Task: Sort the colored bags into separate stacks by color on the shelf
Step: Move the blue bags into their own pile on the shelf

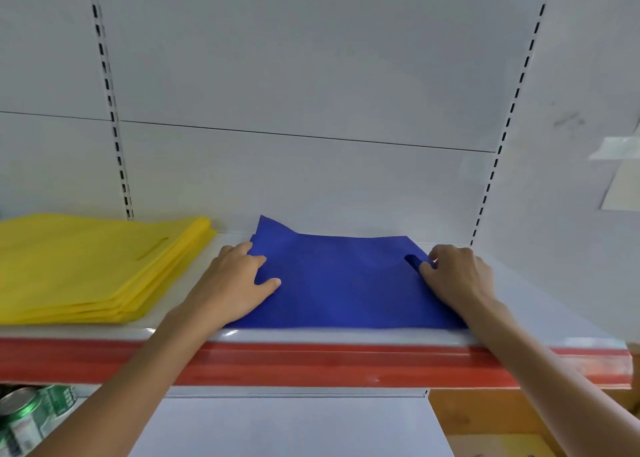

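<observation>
Nearest, at the lower left, green cans [20, 418] lie on a lower level, below the red strip [311, 363] that runs along the front edge of the shelf [526, 304]. Both forearms reach over that strip. The left hand [232, 283] lies palm down on the left edge of the blue bag [346, 283], its fingers [254, 260] straight and spread, the thumb stretched out across the cloth. The right hand [457, 276] is at the bag's right edge, its fingers [450, 252] curled and pinching the cloth with the thumb just beside the handle slot [412, 260]. The bag lies flat on the shelf between the two hands, its far left corner turned up. To the left, apart from it, sits the yellow stack [86, 266]. Behind stands the white back panel [311, 75] with two slotted uprights.
</observation>
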Demonstrator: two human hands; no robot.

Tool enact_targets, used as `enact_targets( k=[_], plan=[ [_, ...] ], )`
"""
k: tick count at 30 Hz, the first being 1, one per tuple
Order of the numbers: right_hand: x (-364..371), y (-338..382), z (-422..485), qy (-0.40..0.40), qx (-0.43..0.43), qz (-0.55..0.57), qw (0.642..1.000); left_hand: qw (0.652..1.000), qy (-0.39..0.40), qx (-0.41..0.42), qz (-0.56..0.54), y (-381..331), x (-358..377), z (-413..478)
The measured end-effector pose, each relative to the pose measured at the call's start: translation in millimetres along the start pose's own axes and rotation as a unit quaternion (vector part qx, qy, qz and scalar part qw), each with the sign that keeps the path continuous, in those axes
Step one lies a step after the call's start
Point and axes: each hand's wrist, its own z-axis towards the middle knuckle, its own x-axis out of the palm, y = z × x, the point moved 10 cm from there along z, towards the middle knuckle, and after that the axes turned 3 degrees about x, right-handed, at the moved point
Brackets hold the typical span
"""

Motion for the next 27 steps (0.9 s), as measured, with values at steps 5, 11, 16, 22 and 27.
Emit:
enact_targets(
  k=[5,11,16,22,27],
  plan=[
    [-0.1,-4.6,2.9,-0.008,0.011,-0.001,1.0,0.994,-0.035,-0.01,-0.106,7.2,-5.6,3.4],
    [-6.0,1.9,-2.0,-0.032,-0.021,0.039,0.999,0.989,-0.05,-0.016,-0.142,7.5,-8.8,3.9],
    [-9.0,-2.2,-5.2,-0.034,-0.016,0.06,0.998,0.989,-0.05,-0.008,-0.138,1.5,-9.8,2.9],
    [-63.5,16.4,2.8,-0.072,-0.028,0.039,0.996,0.984,-0.096,0.036,-0.147,-4.3,-54.9,3.1],
    [-85.5,85.6,-17.4,-0.083,-0.041,0.068,0.993,0.978,-0.115,0.035,-0.169,54.0,-104.8,-13.0]
  ],
)
